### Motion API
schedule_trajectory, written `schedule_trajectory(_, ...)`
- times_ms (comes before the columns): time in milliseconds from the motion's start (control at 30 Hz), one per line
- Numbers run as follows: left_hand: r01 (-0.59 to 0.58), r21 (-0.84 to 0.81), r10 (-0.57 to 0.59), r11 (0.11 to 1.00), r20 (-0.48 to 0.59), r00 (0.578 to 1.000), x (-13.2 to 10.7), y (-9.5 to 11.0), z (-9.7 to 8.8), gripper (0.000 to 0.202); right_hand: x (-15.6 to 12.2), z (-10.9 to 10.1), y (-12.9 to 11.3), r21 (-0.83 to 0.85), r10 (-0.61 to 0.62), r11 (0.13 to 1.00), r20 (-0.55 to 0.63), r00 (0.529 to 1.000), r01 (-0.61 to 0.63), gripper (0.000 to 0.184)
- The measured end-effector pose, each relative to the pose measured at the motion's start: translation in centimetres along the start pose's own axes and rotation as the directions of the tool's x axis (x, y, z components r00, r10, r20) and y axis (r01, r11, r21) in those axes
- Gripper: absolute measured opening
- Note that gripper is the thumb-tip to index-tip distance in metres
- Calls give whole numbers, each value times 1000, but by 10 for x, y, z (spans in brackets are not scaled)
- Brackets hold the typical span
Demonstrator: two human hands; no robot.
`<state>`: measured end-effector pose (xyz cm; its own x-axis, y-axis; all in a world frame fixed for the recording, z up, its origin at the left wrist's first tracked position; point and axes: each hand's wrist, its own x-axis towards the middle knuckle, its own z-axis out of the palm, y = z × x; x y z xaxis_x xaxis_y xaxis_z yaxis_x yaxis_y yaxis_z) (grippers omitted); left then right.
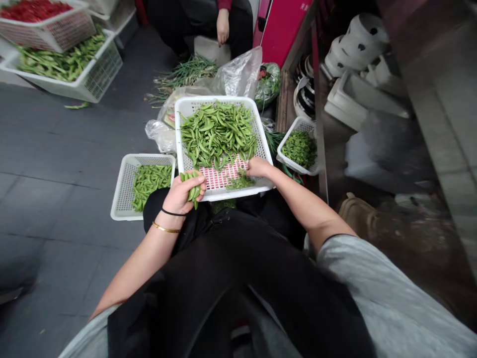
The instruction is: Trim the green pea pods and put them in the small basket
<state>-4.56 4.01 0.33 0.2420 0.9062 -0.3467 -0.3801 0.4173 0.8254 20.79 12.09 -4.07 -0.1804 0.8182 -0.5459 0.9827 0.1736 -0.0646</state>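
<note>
A white perforated basket (269, 149) rests at my lap, with a heap of green pea pods (219, 132) over its far and middle part. My left hand (182, 193) is wrapped round a small bunch of pea pods (194, 189) at the basket's near left corner. Inside the near right corner, my right hand (259, 167) has its fingers curled by a small pile of green trimmings (240, 180). What those fingers hold, if anything, is hidden. Left of my knee, a smaller white basket (121, 186) holds more pea pods (151, 184).
A white basket of leafy greens (300, 148) stands at right. Beyond the lap basket lie scallions (190, 72) and a clear plastic bag (238, 72); a seated person's hand (222, 27) hangs behind them. Stacked baskets (99, 74) stand far left, a metal shelf (323, 164) right.
</note>
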Motion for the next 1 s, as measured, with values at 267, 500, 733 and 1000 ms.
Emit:
schedule_trajectory(267,-52,340,104,939,-137,985,36,-25,20,33,-54,-7,-38,65,-375,895,-424,825,440,22)
schedule_trajectory(500,-212,740,246,638,65,967,33,-9,6,24,-43,-17,-26,118,-513,822,-272,814,558,45)
schedule_trajectory(733,-143,595,-28,791,268,963,35,0,9,27,-44,-22,-56,191,-544,589,-625,560,786,19)
schedule_trajectory(1000,-41,308,-51,951,285,957,34,4,6,28,-41,-33,-63,393,-468,453,-659,589,800,16)
